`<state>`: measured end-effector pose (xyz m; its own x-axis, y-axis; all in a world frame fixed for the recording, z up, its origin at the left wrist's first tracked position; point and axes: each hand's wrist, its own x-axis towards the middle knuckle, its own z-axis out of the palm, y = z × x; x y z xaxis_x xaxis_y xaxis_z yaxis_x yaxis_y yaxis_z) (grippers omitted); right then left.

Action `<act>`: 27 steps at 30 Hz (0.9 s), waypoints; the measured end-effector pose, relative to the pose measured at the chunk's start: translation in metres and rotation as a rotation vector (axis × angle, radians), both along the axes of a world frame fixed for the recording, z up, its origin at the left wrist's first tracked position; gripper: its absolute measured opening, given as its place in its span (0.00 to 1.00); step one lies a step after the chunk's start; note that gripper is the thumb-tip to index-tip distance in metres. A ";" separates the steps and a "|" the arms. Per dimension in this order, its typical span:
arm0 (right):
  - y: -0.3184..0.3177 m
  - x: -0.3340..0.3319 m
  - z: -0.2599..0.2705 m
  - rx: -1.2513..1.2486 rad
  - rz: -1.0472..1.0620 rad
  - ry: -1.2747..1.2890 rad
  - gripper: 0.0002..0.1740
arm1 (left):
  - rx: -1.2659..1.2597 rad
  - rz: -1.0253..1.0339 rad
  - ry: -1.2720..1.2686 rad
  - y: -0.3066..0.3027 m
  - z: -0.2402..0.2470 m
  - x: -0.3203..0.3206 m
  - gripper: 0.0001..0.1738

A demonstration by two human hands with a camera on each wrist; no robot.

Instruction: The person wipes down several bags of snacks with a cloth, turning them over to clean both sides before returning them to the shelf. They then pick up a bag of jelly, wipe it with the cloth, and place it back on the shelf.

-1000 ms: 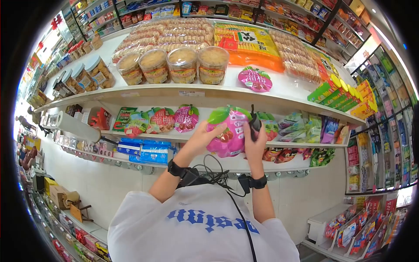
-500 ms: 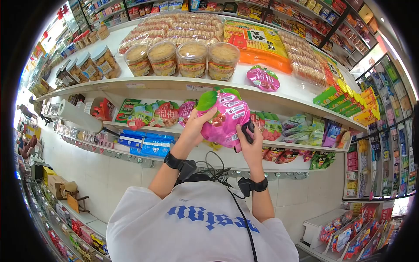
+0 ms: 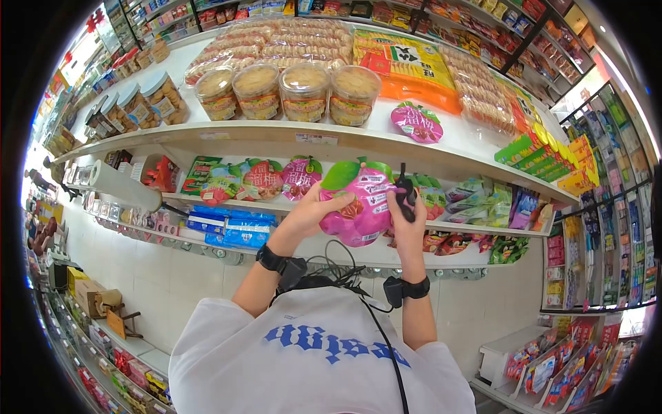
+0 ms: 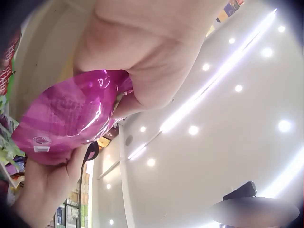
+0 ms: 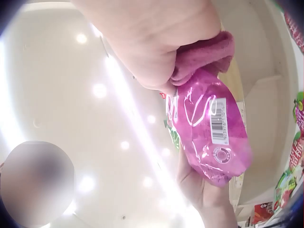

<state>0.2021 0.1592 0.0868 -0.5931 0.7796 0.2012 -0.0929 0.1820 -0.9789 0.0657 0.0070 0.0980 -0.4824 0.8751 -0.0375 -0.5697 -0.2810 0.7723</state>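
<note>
Down a little in the head view, compared with half a second ago, has come the pink packet [image 3: 369, 222], less tipped now, with the right hand [image 3: 405, 228] shifted slightly to the right along its edge. That seems a small readjustment of the hold rather than a letting-go: the packet is in the air between both hands, in front of the shelves. At its other edge the left hand [image 3: 307, 215] grips it, thumb on the printed face; the right hand pinches the opposite side and also has a dark looped item [image 3: 408, 205] with it. Soft pink cloth [image 5: 204, 58] shows against the right palm in the right-wrist view; whether it belongs to that item I cannot tell. Just beyond the left hand, a purple packet [image 3: 301, 178] rests on the middle shelf, blue packs [image 3: 231, 229] below. Farther out, clear tubs [image 3: 305, 96] and a lone plum packet [image 3: 418, 123] sit on the top shelf [image 3: 262, 132].
</note>
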 end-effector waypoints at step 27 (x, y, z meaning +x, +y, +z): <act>-0.016 -0.009 0.017 0.376 -0.204 0.013 0.19 | -0.078 0.011 -0.143 -0.013 -0.009 -0.004 0.24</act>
